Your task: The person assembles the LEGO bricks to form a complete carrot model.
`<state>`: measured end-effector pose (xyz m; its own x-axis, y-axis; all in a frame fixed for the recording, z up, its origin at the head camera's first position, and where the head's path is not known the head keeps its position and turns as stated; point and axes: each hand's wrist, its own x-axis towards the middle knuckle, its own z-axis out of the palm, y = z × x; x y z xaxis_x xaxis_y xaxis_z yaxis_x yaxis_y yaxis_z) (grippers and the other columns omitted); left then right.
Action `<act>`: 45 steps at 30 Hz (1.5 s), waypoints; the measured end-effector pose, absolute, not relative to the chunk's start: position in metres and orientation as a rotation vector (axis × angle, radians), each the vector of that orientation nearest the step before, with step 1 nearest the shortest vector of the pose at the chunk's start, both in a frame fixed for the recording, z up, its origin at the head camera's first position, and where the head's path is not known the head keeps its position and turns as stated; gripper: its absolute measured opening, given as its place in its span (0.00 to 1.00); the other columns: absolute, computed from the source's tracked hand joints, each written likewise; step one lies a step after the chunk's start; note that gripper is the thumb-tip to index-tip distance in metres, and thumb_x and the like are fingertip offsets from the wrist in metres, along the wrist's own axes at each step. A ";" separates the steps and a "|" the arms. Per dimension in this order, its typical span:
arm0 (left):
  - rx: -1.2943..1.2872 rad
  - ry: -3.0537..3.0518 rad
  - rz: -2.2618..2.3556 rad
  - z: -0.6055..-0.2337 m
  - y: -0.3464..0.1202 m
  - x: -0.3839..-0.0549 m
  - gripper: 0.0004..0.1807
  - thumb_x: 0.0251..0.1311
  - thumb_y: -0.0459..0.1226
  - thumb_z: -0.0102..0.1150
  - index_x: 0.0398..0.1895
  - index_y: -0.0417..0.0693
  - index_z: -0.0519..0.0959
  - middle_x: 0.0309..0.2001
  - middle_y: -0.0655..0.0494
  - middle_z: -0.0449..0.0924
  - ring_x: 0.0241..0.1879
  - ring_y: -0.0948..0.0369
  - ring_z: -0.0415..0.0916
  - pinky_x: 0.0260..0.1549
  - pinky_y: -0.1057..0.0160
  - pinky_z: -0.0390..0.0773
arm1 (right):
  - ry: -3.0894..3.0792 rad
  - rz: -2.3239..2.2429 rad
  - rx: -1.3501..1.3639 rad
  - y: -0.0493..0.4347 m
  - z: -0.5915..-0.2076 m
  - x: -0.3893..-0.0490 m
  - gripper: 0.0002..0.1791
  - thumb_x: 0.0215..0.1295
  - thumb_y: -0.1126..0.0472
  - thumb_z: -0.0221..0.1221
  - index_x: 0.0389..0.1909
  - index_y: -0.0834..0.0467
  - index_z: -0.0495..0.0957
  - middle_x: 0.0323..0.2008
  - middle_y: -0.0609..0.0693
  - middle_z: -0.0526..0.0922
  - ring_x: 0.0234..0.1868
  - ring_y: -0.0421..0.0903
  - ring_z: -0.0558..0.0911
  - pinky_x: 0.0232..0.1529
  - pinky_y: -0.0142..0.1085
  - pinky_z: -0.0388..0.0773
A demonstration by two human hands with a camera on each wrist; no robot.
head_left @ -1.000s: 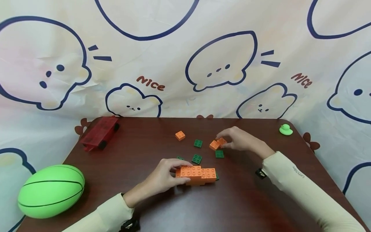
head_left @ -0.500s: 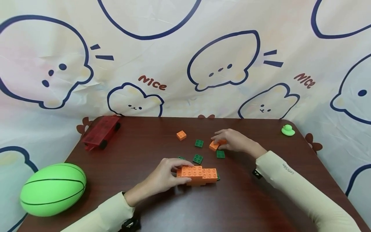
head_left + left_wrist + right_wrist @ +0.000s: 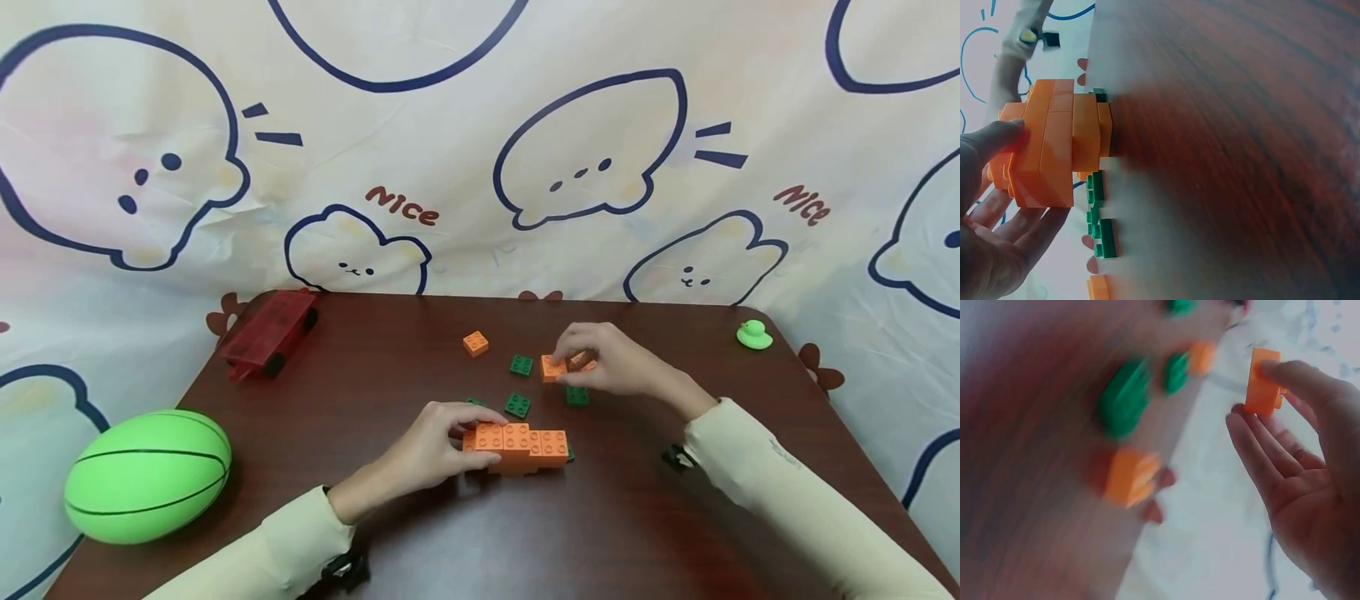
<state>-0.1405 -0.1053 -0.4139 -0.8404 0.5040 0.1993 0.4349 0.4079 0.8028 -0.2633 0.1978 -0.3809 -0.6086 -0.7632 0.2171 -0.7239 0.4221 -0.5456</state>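
In the head view, my left hand [image 3: 427,450] grips the left end of a stepped block of joined orange building bricks [image 3: 517,450]. The left wrist view has the thumb [image 3: 997,134] on one side of this block [image 3: 1054,144] and the fingers on the other. My right hand [image 3: 615,360] pinches a single orange brick [image 3: 552,368] between thumb and fingertips. This brick [image 3: 1262,381] is off the table in the right wrist view, studs facing the palm. Another orange brick [image 3: 1130,477] lies on the table, partly hidden by the right hand in the head view.
Several green bricks lie between and near the hands, among them one [image 3: 517,405] behind the block and one [image 3: 577,396] below the right hand. A loose orange brick [image 3: 476,342] lies farther back. A green ball [image 3: 150,477], red toy car [image 3: 272,333] and green duck [image 3: 753,334] stand around.
My right hand has closed on the left one of the two neighbouring orange bricks and lifted it slightly. My left hand keeps its grip on the block. The head view has shifted a little.
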 end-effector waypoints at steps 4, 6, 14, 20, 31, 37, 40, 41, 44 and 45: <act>0.862 2.567 1.429 -0.413 -0.104 -0.141 0.19 0.58 0.40 0.76 0.54 0.57 0.86 0.49 0.58 0.89 0.44 0.67 0.82 0.43 0.64 0.85 | 2.526 -1.031 -1.441 0.192 -0.369 -0.227 0.08 0.62 0.58 0.73 0.41 0.44 0.86 0.43 0.41 0.85 0.42 0.37 0.84 0.43 0.38 0.87; 0.862 2.563 1.427 -0.413 -0.104 -0.142 0.19 0.58 0.40 0.76 0.54 0.56 0.86 0.49 0.58 0.89 0.44 0.67 0.82 0.42 0.64 0.85 | 2.502 -1.050 -1.494 0.189 -0.368 -0.210 0.09 0.63 0.57 0.72 0.42 0.44 0.86 0.43 0.40 0.85 0.43 0.36 0.84 0.43 0.37 0.86; 0.855 2.572 1.410 -0.413 -0.104 -0.142 0.19 0.58 0.40 0.75 0.54 0.57 0.86 0.49 0.58 0.89 0.44 0.67 0.82 0.43 0.65 0.84 | 2.518 -1.104 -1.536 0.184 -0.380 -0.178 0.12 0.60 0.61 0.74 0.41 0.47 0.84 0.43 0.41 0.83 0.42 0.36 0.83 0.43 0.34 0.86; 0.857 2.566 1.412 -0.413 -0.104 -0.142 0.19 0.59 0.41 0.75 0.54 0.57 0.85 0.49 0.58 0.89 0.44 0.67 0.82 0.43 0.64 0.84 | 2.549 -1.036 -1.488 0.187 -0.385 -0.176 0.11 0.61 0.60 0.73 0.43 0.46 0.85 0.44 0.40 0.83 0.44 0.35 0.83 0.44 0.36 0.86; 0.848 2.551 1.415 -0.413 -0.106 -0.142 0.19 0.60 0.41 0.75 0.54 0.57 0.85 0.49 0.59 0.89 0.44 0.66 0.83 0.44 0.64 0.84 | 2.526 -1.013 -1.499 0.184 -0.397 -0.173 0.08 0.63 0.60 0.72 0.40 0.48 0.84 0.45 0.45 0.88 0.42 0.35 0.84 0.40 0.40 0.87; 0.832 2.548 1.417 -0.414 -0.105 -0.141 0.19 0.60 0.41 0.74 0.55 0.58 0.85 0.49 0.60 0.88 0.45 0.66 0.83 0.44 0.63 0.84 | 2.517 -0.982 -1.455 0.181 -0.395 -0.172 0.08 0.62 0.59 0.72 0.39 0.49 0.83 0.43 0.43 0.89 0.39 0.33 0.83 0.40 0.39 0.87; 0.833 2.547 1.422 -0.414 -0.105 -0.142 0.19 0.60 0.41 0.74 0.55 0.58 0.85 0.50 0.60 0.88 0.45 0.66 0.83 0.44 0.63 0.85 | 2.517 -0.959 -1.445 0.180 -0.393 -0.172 0.08 0.62 0.59 0.73 0.39 0.49 0.83 0.41 0.42 0.88 0.38 0.32 0.82 0.39 0.38 0.86; 0.835 2.545 1.425 -0.414 -0.105 -0.142 0.19 0.60 0.41 0.74 0.55 0.58 0.85 0.50 0.60 0.88 0.45 0.66 0.83 0.44 0.62 0.85 | 2.516 -0.947 -1.442 0.180 -0.392 -0.172 0.08 0.62 0.59 0.72 0.39 0.49 0.83 0.41 0.41 0.88 0.38 0.31 0.82 0.40 0.38 0.86; 0.845 2.546 1.430 -0.415 -0.105 -0.142 0.19 0.60 0.41 0.74 0.55 0.58 0.85 0.49 0.60 0.88 0.45 0.66 0.83 0.44 0.63 0.85 | 2.506 -0.920 -1.419 0.180 -0.388 -0.173 0.08 0.63 0.59 0.72 0.39 0.48 0.83 0.39 0.39 0.88 0.38 0.31 0.82 0.40 0.38 0.86; 0.849 2.546 1.432 -0.415 -0.105 -0.142 0.19 0.60 0.41 0.74 0.55 0.58 0.85 0.49 0.60 0.89 0.45 0.66 0.83 0.44 0.63 0.85 | 2.503 -0.913 -1.407 0.180 -0.387 -0.174 0.08 0.63 0.58 0.72 0.39 0.48 0.83 0.39 0.39 0.89 0.38 0.31 0.83 0.41 0.38 0.86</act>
